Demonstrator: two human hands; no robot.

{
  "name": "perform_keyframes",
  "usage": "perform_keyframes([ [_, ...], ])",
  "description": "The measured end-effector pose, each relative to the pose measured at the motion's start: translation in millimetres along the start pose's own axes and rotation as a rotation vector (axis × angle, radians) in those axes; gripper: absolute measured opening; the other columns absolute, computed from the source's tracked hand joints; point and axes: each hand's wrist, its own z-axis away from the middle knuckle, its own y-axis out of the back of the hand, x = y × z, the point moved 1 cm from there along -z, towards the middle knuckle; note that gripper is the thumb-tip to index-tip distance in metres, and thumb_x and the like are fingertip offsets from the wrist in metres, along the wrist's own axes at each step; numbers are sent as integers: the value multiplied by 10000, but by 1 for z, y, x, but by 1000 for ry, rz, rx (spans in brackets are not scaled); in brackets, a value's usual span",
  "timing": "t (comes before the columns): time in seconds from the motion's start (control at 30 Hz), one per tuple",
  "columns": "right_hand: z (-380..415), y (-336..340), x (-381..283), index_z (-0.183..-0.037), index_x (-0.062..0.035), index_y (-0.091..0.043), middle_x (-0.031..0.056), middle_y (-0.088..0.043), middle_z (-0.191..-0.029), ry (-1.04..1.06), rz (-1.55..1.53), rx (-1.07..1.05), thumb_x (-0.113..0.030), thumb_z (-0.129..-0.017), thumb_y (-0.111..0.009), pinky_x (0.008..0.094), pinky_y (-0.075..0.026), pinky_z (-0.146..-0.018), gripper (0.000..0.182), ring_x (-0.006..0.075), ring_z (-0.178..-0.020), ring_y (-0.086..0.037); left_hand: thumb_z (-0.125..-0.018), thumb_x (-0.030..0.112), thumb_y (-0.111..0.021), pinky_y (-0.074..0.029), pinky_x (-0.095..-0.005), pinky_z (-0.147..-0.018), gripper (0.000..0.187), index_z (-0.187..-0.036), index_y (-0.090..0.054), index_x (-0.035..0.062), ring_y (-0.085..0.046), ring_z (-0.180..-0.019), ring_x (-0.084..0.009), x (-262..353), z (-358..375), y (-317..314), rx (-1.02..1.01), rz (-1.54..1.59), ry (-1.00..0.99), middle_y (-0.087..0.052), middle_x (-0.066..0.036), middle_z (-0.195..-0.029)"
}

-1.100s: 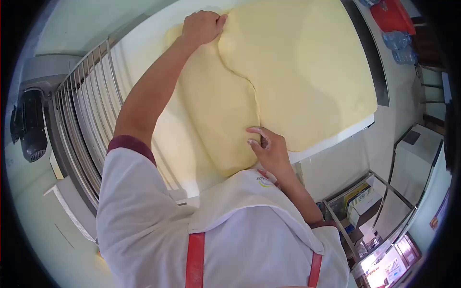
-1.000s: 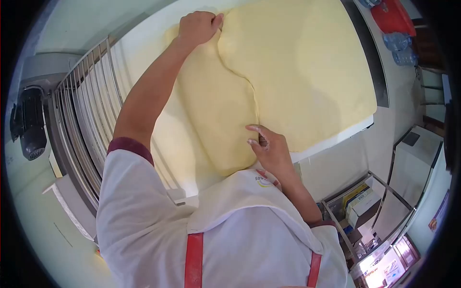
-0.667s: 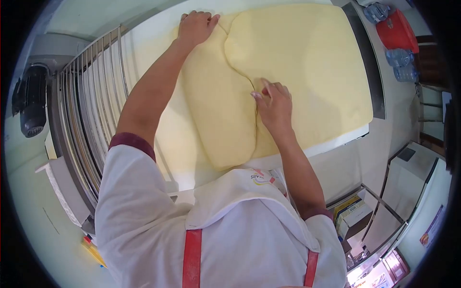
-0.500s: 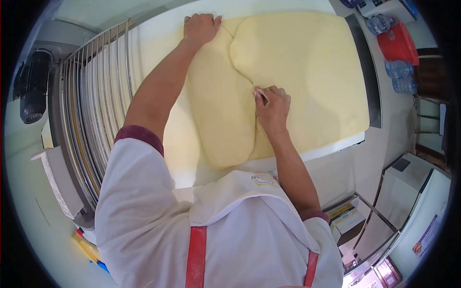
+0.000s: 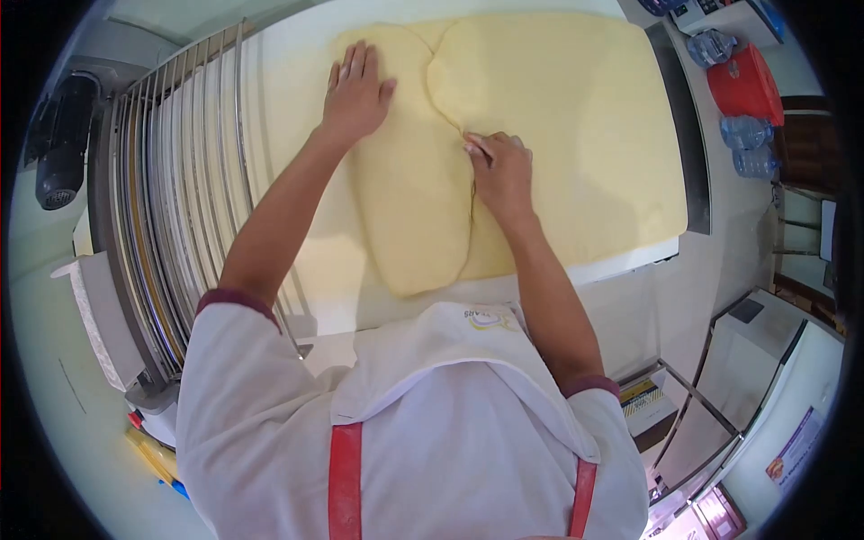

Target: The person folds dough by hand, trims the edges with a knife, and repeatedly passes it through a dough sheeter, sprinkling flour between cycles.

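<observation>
Yellow dough (image 5: 576, 117) — left hand (image 5: 356, 99) flat atop — right hand (image 5: 504, 175) pinching edge (image 5: 439, 108).

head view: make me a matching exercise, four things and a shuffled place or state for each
1. Left hand
2. Right hand
3. Tub
4. Black motor

A. Next to clear plastic bottles
B. Palm down, fingers extended, on the dough
C. Near the left edge of the picture
D. Fingertips together at the seam

Pairs: 1-B, 2-D, 3-A, 4-C
</observation>
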Motion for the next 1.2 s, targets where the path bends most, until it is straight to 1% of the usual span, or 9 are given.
perform_keyframes([
  [0.07, 3, 14, 4, -940, -99, -739, 46, -645, -826, -18, -230, -21, -158, -827, -703, 379, -399, -754, 132, 239, -802, -556, -996, 399, -377, -177, -487, -1178, 639, -1487, -247, 10, -180, -1465, -301, 2, 27, -5, -40, 82, 96, -238, -171, -1560],
  [0.17, 1, 12, 2, -982, -29, -723, 95, -667, -849, 92, -49, -82, -56, -822, -697, 333, -493, -691, 164, 223, -775, -600, -1010, 416, -317, -153, -487, -1183, 650, -1494, -213, -4, -149, -1472, -308, 8, 22, -2, -35, 71, 120, -226, -179, -1562],
  [0.37, 6, 23, 8, -1061, -66, -704, 124, -676, -999, 16, -292, -111, -32, -825, -632, 407, -426, -929, 250, 300, -969, -610, -979, 371, -420, -147, -510, -1174, 671, -1480, -223, -30, -207, -1453, -322, 66, 62, 22, -199, 51, 120, -251, -218, -1540],
  [0.47, 18, 38, 2, -1127, -45, -675, 147, -652, -1158, 467, -197, -151, 52, -794, -559, 420, -401, -1005, 366, 329, -1129, -579, -979, 356, -429, -139, -535, -1165, 667, -1470, -237, -53, -189, -1456, -352, 144, 125, 28, -262, 236, -68, -218, -226, -1554],
  [0.53, 21, 36, 15, -1169, -18, -647, 145, -630, -1219, 545, -78, -214, 73, -772, -528, 427, -390, -1022, 424, 336, -1184, -552, -986, 389, -411, -131, -521, -1173, 689, -1474, -224, -59, -176, -1466, -315, 167, 144, 38, -278, 223, -77, -203, -209, -1565],
  [0.67, 19, 33, 37, -1274, -19, -582, 152, -545, -1354, 524, -131, -375, 16, -865, -531, 457, -345, -1083, 414, 350, -1296, -471, -986, 435, -393, -116, -511, -1178, 717, -1483, -213, -49, -160, -1473, -289, 170, 147, 37, -233, 188, -82, -193, -194, -1572],
  [0.87, 21, 30, 19, -1420, -28, -407, 133, -374, -1507, 638, 382, -328, -250, -935, -561, 564, -201, -1129, 555, 295, -1412, -317, -967, 461, -411, -107, -506, -1181, 738, -1505, -201, 2, -160, -1474, -270, 164, 193, 61, -272, 144, 10, -201, -168, -1576],
  [1.07, 10, 26, 37, -1429, 1, -365, 198, -345, -1504, 618, 249, -432, -199, -916, -555, 514, -181, -1156, 583, 348, -1421, -278, -928, 421, -519, -99, -509, -1181, 777, -1499, -208, -6, -143, -1480, -257, 152, 211, 77, -399, 312, 135, -197, -155, -1580],
  [1.2, 2, 11, 5, -1404, 25, -379, 240, -342, -1489, 552, 33, -265, -168, -977, -443, 486, -216, -1151, 473, 388, -1410, -274, -949, 384, -498, -88, -508, -1185, 736, -1493, -214, -21, -130, -1483, -245, 117, 204, 58, -135, 339, 269, -202, -163, -1577],
])
